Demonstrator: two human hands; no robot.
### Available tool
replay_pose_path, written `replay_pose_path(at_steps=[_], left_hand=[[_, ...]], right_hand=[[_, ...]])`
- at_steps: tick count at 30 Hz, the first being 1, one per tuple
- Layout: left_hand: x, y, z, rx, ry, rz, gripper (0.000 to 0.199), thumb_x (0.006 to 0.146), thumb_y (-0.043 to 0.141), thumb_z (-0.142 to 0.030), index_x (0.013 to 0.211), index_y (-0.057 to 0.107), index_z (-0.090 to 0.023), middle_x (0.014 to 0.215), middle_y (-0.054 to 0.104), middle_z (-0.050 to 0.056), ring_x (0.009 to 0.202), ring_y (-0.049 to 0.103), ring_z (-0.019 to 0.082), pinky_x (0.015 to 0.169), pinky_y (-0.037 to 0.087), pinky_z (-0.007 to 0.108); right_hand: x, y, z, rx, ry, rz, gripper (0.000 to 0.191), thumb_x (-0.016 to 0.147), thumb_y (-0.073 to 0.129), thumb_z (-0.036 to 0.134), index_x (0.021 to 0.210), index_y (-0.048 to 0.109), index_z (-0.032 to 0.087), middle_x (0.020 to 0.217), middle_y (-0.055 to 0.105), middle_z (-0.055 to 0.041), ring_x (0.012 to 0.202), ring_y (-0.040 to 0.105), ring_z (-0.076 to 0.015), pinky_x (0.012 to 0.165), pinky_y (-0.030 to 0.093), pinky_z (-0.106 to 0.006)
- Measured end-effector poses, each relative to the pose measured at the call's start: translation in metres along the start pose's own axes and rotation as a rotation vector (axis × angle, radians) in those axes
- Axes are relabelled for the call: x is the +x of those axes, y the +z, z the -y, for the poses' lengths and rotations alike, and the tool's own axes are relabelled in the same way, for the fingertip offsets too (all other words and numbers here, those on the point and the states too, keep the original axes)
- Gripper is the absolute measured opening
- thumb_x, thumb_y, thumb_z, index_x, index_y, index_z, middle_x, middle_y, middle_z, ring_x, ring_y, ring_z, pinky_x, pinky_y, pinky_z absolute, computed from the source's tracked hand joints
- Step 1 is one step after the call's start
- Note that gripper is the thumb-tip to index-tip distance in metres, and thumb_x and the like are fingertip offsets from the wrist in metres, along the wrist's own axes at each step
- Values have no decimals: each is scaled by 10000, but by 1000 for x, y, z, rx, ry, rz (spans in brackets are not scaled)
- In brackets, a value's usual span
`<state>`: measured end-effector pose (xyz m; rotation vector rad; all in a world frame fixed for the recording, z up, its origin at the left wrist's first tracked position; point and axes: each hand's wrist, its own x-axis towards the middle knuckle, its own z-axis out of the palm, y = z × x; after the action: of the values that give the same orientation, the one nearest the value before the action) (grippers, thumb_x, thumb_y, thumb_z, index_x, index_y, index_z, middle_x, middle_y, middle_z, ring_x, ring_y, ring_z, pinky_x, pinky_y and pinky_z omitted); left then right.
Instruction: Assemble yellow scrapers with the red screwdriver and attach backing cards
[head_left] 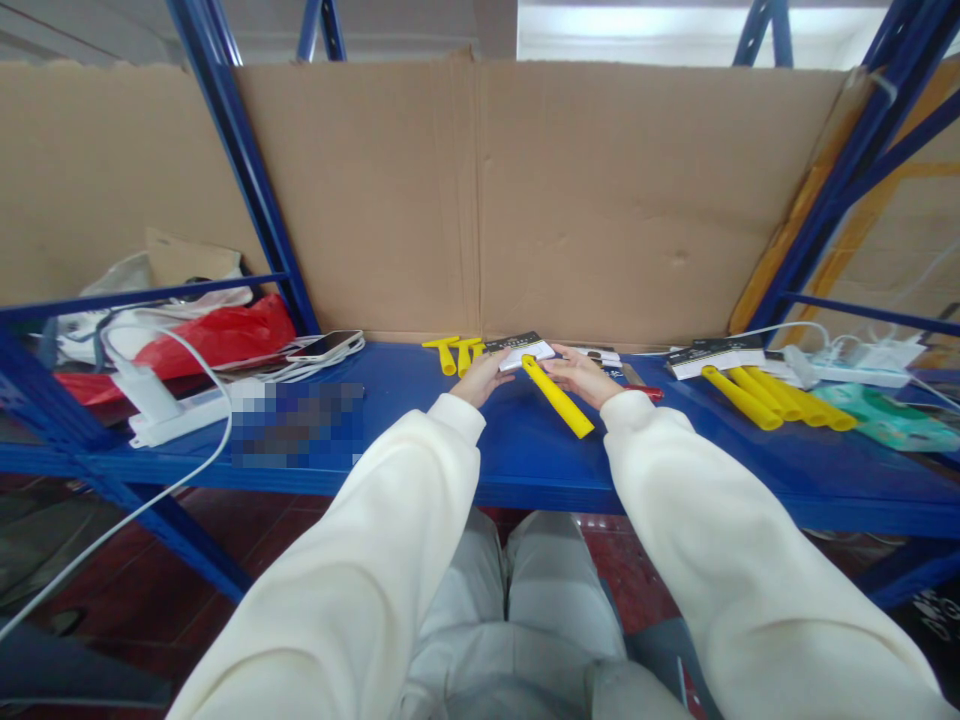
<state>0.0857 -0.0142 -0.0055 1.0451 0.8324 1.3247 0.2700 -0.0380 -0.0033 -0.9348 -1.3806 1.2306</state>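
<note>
Two hands meet near the middle of the frame: your left hand [480, 378] and right hand [583, 376] have their fingers closed in on opposite sides of a black-and-white packet [516, 357]. A yellow handle [562, 402] slants from it toward the lower right. Neither hand supports the handle's lower end, so a loosened grip could let it tip or slip; uneven pressure could bend the packet. Swing your right wrist outward and you might knock the red object [646, 393] beside it.

The blue surface [540, 470] carries small yellow pieces [448, 358] beyond your left hand, a phone [330, 345] left of centre, and more yellow handles [742, 398] on the right. Behind stands a cardboard sheet [360, 200] between blue uprights [247, 160]; a dark red floor [630, 570] shows below.
</note>
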Motion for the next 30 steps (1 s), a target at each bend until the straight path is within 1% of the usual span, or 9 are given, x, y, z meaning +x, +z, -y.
replay_pose_path(at_steps=[2, 4, 9, 13, 17, 21, 23, 25, 30], left_hand=[[-2, 2, -2, 4, -31, -17, 62, 865, 638, -206, 915, 672, -194, 898, 753, 84, 937, 708, 220, 856, 561, 365], [-5, 5, -5, 18, -75, -25, 79, 887, 601, -184, 933, 664, -188, 888, 752, 73, 923, 711, 199, 861, 557, 346], [-9, 7, -11, 53, -165, -49, 109, 918, 544, -160, 951, 647, -156, 970, 748, 84, 961, 701, 179, 890, 544, 320], [-6, 7, -8, 59, -106, -54, 114, 909, 552, -155, 947, 659, -152, 960, 743, 89, 1018, 685, 191, 902, 544, 324], [-3, 6, -3, 59, -5, -73, 135, 854, 581, -92, 937, 676, -140, 929, 733, 90, 971, 691, 197, 866, 561, 320], [-3, 3, -5, 118, 19, -122, 388, 736, 587, 40, 1068, 682, -136, 1083, 711, 120, 989, 697, 221, 845, 572, 313], [-4, 2, -7, 156, 16, -162, 524, 705, 567, 71, 1178, 650, -139, 1213, 671, 146, 1027, 690, 229, 839, 578, 320], [-5, 2, -9, 192, 16, -187, 590, 698, 558, 73, 1240, 621, -149, 1295, 633, 159, 1055, 681, 234, 826, 585, 331], [-4, 2, -10, 210, 14, -216, 550, 702, 566, 60, 1205, 634, -152, 1238, 653, 139, 1038, 682, 222, 805, 580, 304]], right_hand=[[1, -1, -4, 1, -28, -13, 586, 627, 830, 234, 1148, 565, 291, 947, 744, 13, 849, 690, -155, 736, 542, -269], [3, -1, -7, 7, -64, -19, 630, 601, 846, 246, 1140, 522, 290, 917, 726, 29, 826, 688, -148, 745, 545, -279], [2, -1, -9, 4, -84, 75, 558, 567, 866, 243, 987, 500, 264, 927, 666, 42, 724, 689, -136, 719, 577, -311], [-1, 1, -6, -53, -68, 144, 471, 603, 843, 220, 956, 534, 251, 938, 653, 35, 636, 670, -124, 628, 592, -304], [-2, 2, -5, -119, -49, 161, 376, 675, 793, 186, 973, 572, 244, 873, 666, 33, 589, 648, -111, 592, 592, -285], [-1, 2, -7, -204, -27, 199, 299, 718, 762, 171, 983, 632, 220, 820, 681, 12, 565, 630, -109, 551, 577, -260], [-1, 3, -7, -249, -27, 212, 242, 741, 740, 167, 969, 669, 205, 798, 680, 4, 551, 619, -107, 528, 565, -249], [-1, 5, -7, -284, -22, 219, 186, 764, 714, 159, 946, 699, 193, 771, 672, 1, 539, 609, -105, 512, 556, -242], [-2, 9, -5, -313, 16, 197, 173, 799, 673, 136, 954, 736, 182, 770, 682, -5, 514, 592, -92, 505, 553, -236]])
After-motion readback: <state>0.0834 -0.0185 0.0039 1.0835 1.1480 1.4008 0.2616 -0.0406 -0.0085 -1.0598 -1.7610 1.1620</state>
